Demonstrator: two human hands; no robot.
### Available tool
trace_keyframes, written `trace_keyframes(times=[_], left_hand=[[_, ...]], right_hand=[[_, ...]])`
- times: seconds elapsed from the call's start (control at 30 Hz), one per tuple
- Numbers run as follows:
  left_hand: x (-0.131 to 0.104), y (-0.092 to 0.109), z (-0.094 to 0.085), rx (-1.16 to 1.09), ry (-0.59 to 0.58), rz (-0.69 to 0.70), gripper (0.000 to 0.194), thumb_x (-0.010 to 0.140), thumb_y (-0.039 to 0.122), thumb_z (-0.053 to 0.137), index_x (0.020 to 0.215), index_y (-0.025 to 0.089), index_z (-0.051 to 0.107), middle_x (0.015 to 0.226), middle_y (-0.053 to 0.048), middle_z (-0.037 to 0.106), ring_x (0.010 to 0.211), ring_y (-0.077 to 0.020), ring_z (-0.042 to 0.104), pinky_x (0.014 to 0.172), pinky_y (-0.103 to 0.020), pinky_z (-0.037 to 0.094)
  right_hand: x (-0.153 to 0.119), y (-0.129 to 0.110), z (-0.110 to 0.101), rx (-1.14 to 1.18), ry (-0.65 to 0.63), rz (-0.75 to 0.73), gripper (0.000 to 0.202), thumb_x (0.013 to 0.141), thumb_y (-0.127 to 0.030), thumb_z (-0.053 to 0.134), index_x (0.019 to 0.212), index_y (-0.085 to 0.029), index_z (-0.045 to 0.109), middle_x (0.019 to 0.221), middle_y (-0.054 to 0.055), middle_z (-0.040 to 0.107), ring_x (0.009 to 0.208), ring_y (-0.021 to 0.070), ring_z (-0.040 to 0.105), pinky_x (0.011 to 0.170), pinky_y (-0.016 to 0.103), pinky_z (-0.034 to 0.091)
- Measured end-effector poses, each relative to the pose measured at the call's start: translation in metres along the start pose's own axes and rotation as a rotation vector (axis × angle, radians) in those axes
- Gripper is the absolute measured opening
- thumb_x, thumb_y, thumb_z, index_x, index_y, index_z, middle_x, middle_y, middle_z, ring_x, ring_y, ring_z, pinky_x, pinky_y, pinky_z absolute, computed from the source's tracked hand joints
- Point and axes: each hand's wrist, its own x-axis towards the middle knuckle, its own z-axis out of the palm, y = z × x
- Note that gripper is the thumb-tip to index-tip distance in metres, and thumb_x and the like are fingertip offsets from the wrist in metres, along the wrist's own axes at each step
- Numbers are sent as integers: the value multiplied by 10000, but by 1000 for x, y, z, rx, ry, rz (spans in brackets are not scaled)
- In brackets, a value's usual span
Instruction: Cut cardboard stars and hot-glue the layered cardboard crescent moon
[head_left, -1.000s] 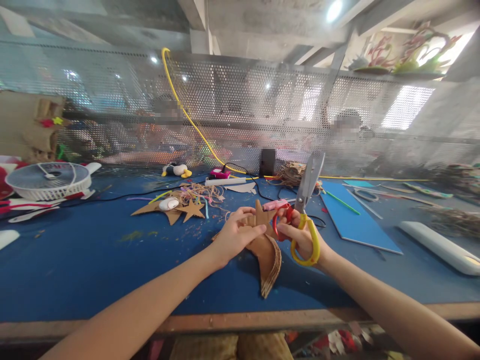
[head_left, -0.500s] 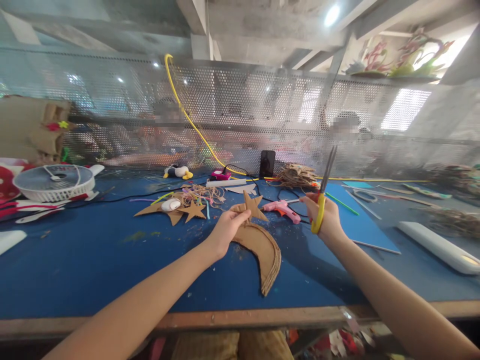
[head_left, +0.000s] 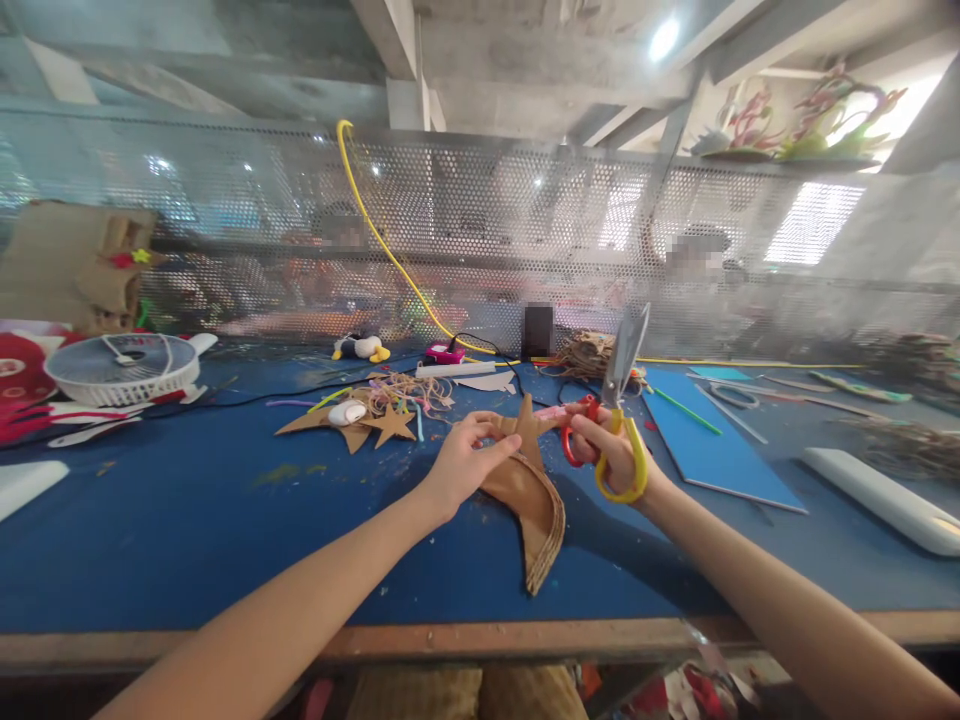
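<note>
At the tabletop's [head_left: 187, 550] near middle: one cardboard crescent [head_left: 531, 515], layered edge; one cardboard star [head_left: 529, 438] at its twelve o'clock. Left hand [head_left: 469, 460]: grip pinching the cardboard star. Right hand [head_left: 611, 445], two o'clock: grip around scissors [head_left: 618, 382], blades raised toward one o'clock. Farther, ten o'clock: smaller star [head_left: 390, 426]; two o'clock: blue board [head_left: 712, 435].

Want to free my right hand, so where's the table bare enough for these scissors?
Widest: left of the left forearm, between the front edge and flat star, with a few stains. Smaller: between the crescent and right forearm. Crowded: behind the left hand, with twine and scraps.
</note>
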Motion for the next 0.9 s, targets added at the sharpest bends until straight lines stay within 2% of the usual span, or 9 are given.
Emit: trace_keyframes(times=[0.07,0.17,0.3,0.37,0.47,0.53,0.7,0.83,0.9], left_hand=[[-1,1,0,58,-12,8,216,775,412,767,760,197,776,1147,-103,681,1088,-262,601,891,-355,445],[-2,2,1,107,-32,-2,225,762,416,768,722,196,756,1163,-109,670,1128,-285,586,928,-382,438],[-2,3,1,95,10,-14,222,761,412,741,767,191,751,1186,-112,654,1111,-290,595,926,-404,451],[-1,3,-1,85,24,-9,222,763,409,729,762,188,747,1187,-109,648,1094,-284,608,943,-412,459],[1,2,-4,152,-18,44,189,722,382,755,700,195,738,1162,-98,660,1138,-296,592,1059,-451,407],[2,1,-6,212,-55,83,169,697,367,771,676,204,735,1144,-89,673,1162,-305,575,1109,-474,366],[2,1,-6,249,-60,86,184,725,389,749,694,208,741,1140,-88,682,1144,-303,579,1114,-494,365],[1,2,-6,249,-74,101,181,713,379,755,666,206,727,1132,-89,682,1147,-306,579,1122,-502,360],[0,3,-5,252,-94,106,176,705,374,760,659,208,722,1131,-86,681,1144,-305,581,1117,-500,365]], right_hand=[[-7,0,7,43,-71,18,466,809,-589,684,1018,-173,686,484,-85,434,463,115,395,480,272,338],[-13,0,12,125,-75,65,427,796,-533,737,1000,-167,657,512,-88,447,480,107,400,487,263,323],[-14,0,12,148,-123,114,355,773,-496,780,816,-189,608,530,-68,505,475,101,419,482,259,309],[-14,0,12,140,-158,116,378,814,-519,740,706,-197,575,508,-49,514,473,107,437,489,267,325],[-15,1,13,116,-132,78,480,884,-565,643,588,-201,543,473,-24,504,477,113,439,511,280,344],[-15,1,12,85,-102,43,494,876,-559,653,556,-203,531,468,-19,498,485,113,437,517,282,342],[-16,4,11,108,-87,66,319,803,-498,742,853,-203,631,519,-56,529,502,128,447,512,273,345],[-19,5,14,169,-117,75,303,815,-464,750,834,-201,601,533,-60,522,517,123,465,525,270,363],[-20,4,16,218,-103,86,324,796,-453,774,909,-203,601,565,-76,517,511,112,454,518,262,372]])
